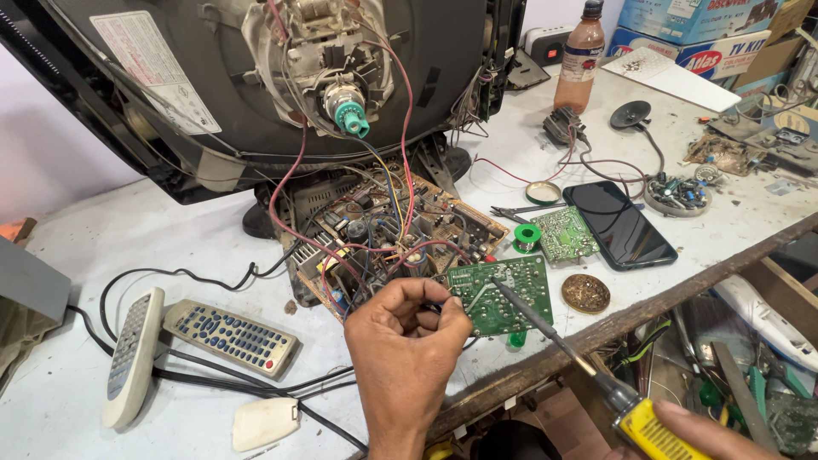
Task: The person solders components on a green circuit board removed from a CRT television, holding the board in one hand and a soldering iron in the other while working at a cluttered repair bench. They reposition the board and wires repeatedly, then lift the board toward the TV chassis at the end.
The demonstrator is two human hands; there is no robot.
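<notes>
While mostly cropped, right hand (694, 430) grips soldering iron (562, 345).

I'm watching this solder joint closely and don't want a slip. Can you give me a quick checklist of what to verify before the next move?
1. Soldering iron tip on the green circuit board: ok.
2. Right hand gripping the iron's yellow handle: ok.
3. Left hand at the board's left edge: ok.
4. Solder wire actually at the joint: cannot tell.
5. Phone clear of the iron: ok.
6. Loose wires away from the tip: cannot tell.
</notes>
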